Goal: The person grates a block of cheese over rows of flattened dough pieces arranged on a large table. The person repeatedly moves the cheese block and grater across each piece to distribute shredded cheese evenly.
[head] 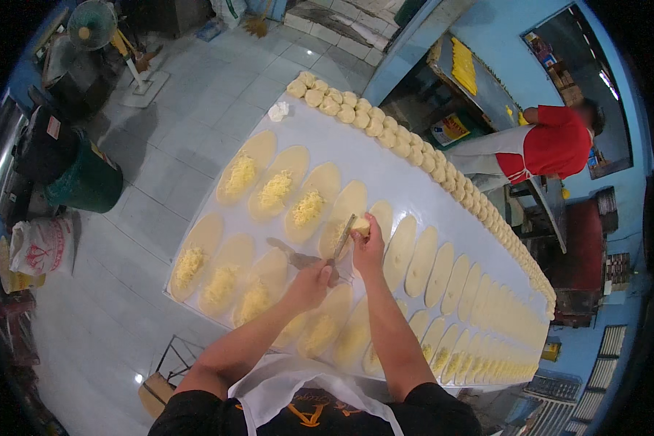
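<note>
My left hand [309, 286] is closed around a narrow metal tool [344, 237], whose kind I cannot tell. A pale yellow block [362, 225], apparently cheese, is gripped in my right hand [369, 248] against the tool's upper end. Both hands are over a flattened oval of dough [351, 199] with pale shreds on it. Rows of such ovals cover the white table [316, 125]. Heaps of pale yellow shreds lie on the ovals at the left, such as this shredded heap [307, 208]. Many ovals of the far row, towards the right, look bare; several near-row ones there bear yellow bits.
Round dough balls [375, 126] line the table's far edge. A crumpled white thing [278, 111] lies at its left corner. Beyond, a person in a red shirt [558, 139] stands at a side counter [482, 109]. Left are a green bin [90, 180], a sack [43, 245] and a fan [92, 24].
</note>
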`<action>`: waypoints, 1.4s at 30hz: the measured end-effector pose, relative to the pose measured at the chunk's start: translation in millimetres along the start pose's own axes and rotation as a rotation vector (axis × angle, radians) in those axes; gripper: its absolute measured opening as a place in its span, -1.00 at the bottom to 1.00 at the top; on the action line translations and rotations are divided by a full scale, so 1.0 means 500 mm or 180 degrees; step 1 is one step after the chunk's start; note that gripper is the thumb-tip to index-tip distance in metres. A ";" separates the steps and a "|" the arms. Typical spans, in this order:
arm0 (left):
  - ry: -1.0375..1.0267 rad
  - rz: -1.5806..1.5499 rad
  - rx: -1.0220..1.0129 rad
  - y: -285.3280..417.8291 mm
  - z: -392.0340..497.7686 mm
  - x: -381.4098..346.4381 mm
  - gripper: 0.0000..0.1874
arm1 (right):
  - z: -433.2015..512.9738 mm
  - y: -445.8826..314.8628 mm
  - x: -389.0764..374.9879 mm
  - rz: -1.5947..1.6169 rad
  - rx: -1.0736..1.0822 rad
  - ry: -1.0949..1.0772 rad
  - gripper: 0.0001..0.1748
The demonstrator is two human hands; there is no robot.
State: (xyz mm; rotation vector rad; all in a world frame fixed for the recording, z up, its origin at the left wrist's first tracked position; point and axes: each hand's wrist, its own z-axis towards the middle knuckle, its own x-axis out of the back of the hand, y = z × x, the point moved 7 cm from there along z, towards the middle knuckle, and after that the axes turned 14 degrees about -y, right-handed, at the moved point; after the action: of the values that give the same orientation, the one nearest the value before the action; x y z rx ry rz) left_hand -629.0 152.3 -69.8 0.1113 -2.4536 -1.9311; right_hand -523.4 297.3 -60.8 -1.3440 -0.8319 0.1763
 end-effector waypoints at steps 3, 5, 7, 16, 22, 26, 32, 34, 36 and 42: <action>-0.0024 -0.0136 -0.0020 0.001 0.006 0.012 -0.66 | 0.008 -0.007 -0.002 -0.0194 0.0213 0.0157 -0.42; 0.0001 -0.0195 0.0005 0.003 0.013 0.022 -0.67 | 0.007 -0.009 -0.018 -0.0952 0.0055 -0.0070 -0.42; -0.0103 -0.0319 0.0127 -0.003 0.020 0.026 -0.67 | 0.002 -0.015 -0.029 -0.1189 0.0106 -0.0176 -0.42; -0.0166 -0.0096 -0.0027 -0.012 0.024 0.036 -0.68 | 0.018 -0.020 -0.021 -0.0965 -0.0536 0.0084 -0.45; -0.0253 -0.0172 -0.0103 -0.028 0.023 0.023 -0.67 | 0.011 -0.052 -0.022 -0.0985 -0.0297 -0.0048 -0.47; -0.0027 0.0400 -0.0366 -0.024 0.023 0.021 -0.67 | 0.003 -0.017 -0.009 -0.1071 -0.0770 0.0075 -0.47; 0.0098 0.0063 -0.0226 -0.021 0.024 0.014 -0.69 | 0.015 -0.017 -0.016 -0.1652 -0.0179 -0.0381 -0.45; 0.0003 0.0095 -0.0171 -0.015 0.021 0.009 -0.69 | 0.019 0.004 -0.002 -0.1115 -0.0768 -0.0356 -0.44; 0.0034 0.0131 -0.0253 -0.002 0.022 0.012 -0.70 | 0.026 -0.015 0.004 -0.0864 -0.0557 -0.0288 -0.43; 0.0140 -0.0265 -0.0371 0.019 0.024 0.016 -0.78 | 0.026 -0.028 0.003 -0.1177 -0.0710 -0.0479 -0.42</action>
State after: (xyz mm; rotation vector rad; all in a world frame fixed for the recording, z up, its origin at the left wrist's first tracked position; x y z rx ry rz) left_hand -638.1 165.8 -63.8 0.2551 -2.3386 -2.0755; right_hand -535.1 305.0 -47.6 -1.3685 -1.2401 -0.1100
